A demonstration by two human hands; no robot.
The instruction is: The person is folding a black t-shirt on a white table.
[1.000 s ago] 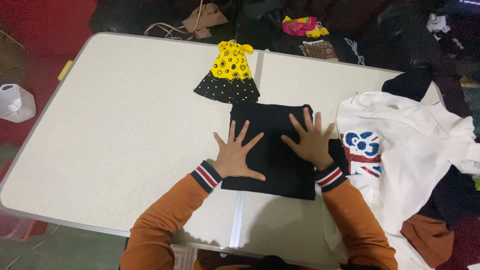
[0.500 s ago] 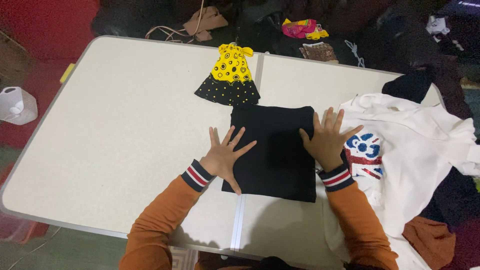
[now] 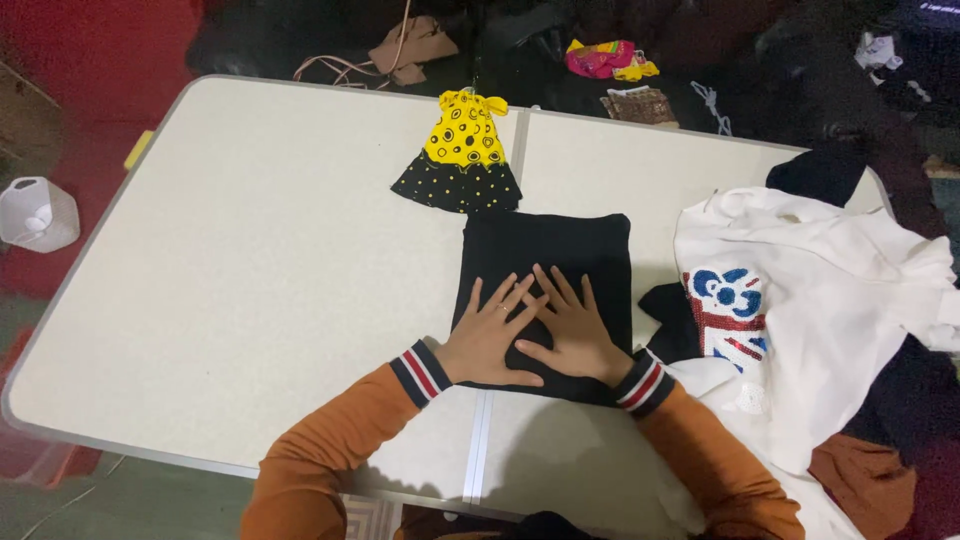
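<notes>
Both hands have slid inward from the outer edges of the black cloth (image 3: 545, 265) and now meet at its near middle. Left hand (image 3: 492, 340) lies flat, palm down, fingers spread and holding nothing; its fingertips touch those of the right hand (image 3: 567, 335), which is flat and open too, pressing on the fabric. Orange sleeves with striped cuffs lead back toward the camera. That folded black cloth sits across the centre seam of the white table (image 3: 250, 260). Just right of it lies a white top (image 3: 800, 300) with a sequin patch, partly over dark clothes. Beyond the cloth, touching its far edge, is a small yellow and black dress (image 3: 458, 150). Past the table's far edge, more clothes lie in shadow.
</notes>
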